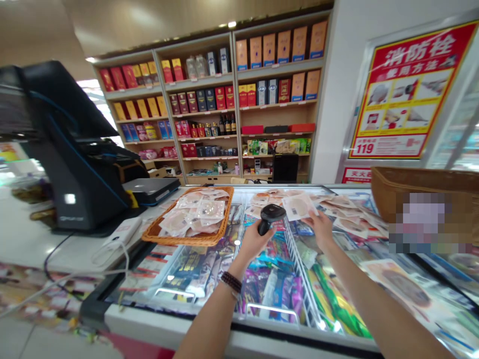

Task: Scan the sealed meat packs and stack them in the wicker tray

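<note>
My left hand (256,241) is wrapped round the handle of a black barcode scanner (272,213), held above the glass top of a chest freezer (168,311). In my right hand (320,228) a flat, white and clear packet (298,205) is gripped by its near right edge, just right of the scanner head. Loose packets of the same look (352,225) lie on the glass to the right and behind. An orange wicker basket (187,241) to the left holds several more.
A dark checkout terminal (71,164) stands at the left, beside a grey flat device (151,189) and a white power strip (121,233) with cables. A brown basket (389,184) is at the right. Shelves of boxes (209,99) line the back wall.
</note>
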`<state>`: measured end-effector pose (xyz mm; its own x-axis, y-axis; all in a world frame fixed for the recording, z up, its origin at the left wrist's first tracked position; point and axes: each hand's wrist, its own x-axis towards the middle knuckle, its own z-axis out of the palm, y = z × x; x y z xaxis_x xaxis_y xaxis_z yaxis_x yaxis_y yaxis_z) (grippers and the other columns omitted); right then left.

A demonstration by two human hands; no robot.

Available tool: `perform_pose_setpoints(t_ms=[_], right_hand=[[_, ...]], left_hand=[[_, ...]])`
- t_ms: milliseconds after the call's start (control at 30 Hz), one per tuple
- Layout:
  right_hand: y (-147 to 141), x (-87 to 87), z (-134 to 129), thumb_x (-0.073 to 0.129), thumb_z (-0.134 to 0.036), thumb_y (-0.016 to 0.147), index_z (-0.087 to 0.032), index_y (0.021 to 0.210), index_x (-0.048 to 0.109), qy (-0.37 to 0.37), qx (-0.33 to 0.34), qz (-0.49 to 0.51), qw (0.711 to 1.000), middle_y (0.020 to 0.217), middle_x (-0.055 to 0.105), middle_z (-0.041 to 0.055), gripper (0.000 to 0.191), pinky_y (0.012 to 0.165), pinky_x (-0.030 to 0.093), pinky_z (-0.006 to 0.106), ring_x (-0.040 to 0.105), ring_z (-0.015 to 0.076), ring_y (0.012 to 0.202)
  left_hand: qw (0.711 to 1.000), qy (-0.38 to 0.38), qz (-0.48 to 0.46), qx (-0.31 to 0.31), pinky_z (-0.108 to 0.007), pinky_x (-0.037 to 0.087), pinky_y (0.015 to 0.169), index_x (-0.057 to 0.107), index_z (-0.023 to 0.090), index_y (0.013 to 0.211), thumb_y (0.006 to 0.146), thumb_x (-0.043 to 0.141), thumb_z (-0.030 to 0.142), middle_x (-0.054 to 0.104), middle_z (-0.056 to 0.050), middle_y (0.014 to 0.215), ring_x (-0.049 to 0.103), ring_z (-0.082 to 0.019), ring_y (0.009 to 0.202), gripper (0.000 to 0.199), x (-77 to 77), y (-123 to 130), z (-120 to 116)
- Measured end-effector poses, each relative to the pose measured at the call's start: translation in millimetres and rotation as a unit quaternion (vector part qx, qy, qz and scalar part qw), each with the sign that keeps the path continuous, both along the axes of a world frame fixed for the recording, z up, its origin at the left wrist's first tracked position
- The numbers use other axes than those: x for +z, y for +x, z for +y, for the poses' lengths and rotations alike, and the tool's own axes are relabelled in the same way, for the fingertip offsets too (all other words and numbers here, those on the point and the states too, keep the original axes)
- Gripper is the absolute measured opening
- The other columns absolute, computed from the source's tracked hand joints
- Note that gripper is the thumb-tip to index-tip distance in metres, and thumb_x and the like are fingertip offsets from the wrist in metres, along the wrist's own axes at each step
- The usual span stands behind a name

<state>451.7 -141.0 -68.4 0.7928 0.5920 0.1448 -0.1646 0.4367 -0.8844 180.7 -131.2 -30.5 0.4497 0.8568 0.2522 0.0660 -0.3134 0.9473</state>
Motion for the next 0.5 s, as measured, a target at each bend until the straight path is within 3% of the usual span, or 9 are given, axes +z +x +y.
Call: perform_pose_setpoints(t_ms=[133,233,367,500], right_hand=[[-2,7.2,13,0.089,-0.036,0.07,-0.024,0.084,0.066,0.022,-0.06,0.03,0.998,0.071,0.07,-0.0059,0.03,0.054,0.065,0.022,0.066,0.0108,0.056],[-14,18.5,33,0.084,-0.026,0.07,-0.023,0.081,0.066,0.025,-0.065,0.057,0.996,0.07,0.069,-0.0055,0.022,0.048,0.06,0.018,0.064,0.0102,0.054],[-48,48.0,68,0.078,-0.015,0.072,-0.023,0.074,0.064,0.007,-0.021,0.07,0.997,0.069,0.069,-0.0036,0.016,0.047,0.06,0.019,0.065,0.0121,0.055],[-102,84.3,107,0.072,-0.011,0.075,-0.021,0.077,0.067,-0.024,0.066,0.052,0.996,0.07,0.07,-0.0028,0.012,0.052,0.062,0.02,0.07,0.013,0.059]], left_hand=[[0.997,-0.029,-0.064,0.028,-0.027,0.055,0.05,0.068,0.018,0.096,0.08,0.085,0.048,0.053,0.006,0.059,0.052,-0.012,0.047,0.038,13.4,-10,5],[0.994,-0.021,-0.084,0.067,-0.028,0.057,0.051,0.068,0.018,0.098,0.081,0.085,0.049,0.051,0.007,0.058,0.05,-0.011,0.045,0.04,26.8,-28,14],[0.988,0.02,-0.086,0.127,-0.025,0.052,0.048,0.066,0.018,0.096,0.085,0.08,0.045,0.054,0.006,0.061,0.051,-0.011,0.046,0.032,47.3,-71,26],[0.969,0.075,-0.057,0.226,-0.024,0.045,0.052,0.066,0.019,0.089,0.086,0.077,0.043,0.054,0.005,0.06,0.053,-0.013,0.05,0.027,63.5,-127,37]])
